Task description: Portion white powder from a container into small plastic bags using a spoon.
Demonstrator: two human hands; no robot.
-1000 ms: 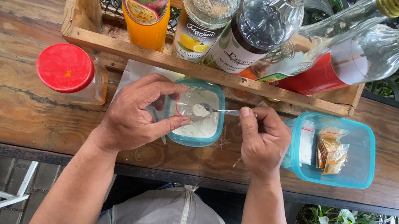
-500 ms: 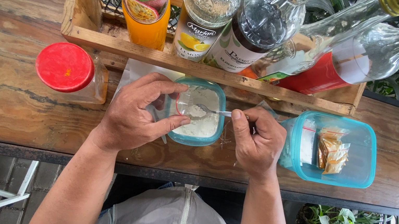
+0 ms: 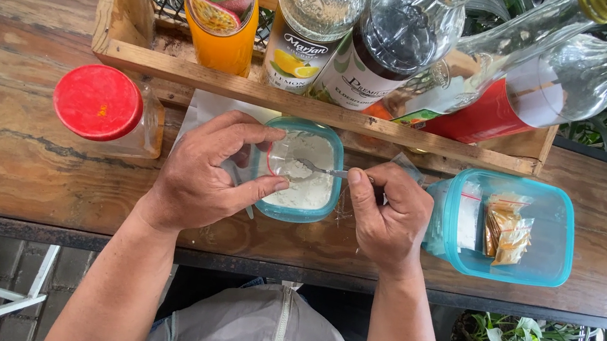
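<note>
Where the left hand [image 3: 206,176] curls over the teal tub [image 3: 305,172] of white powder, it seems to pinch a small clear bag [image 3: 281,161] between thumb and forefinger, though the bag is hard to make out against the powder. Bottle tops in the wooden crate [image 3: 126,16] are cut off at the frame's upper edge. The right hand [image 3: 388,219] lies knuckles up, fingers closed on the handle of a small spoon [image 3: 312,168], whose bowl sits at the bag's mouth above the tub. A red-lidded jar [image 3: 100,106] stands left, an open teal box [image 3: 508,225] right.
</note>
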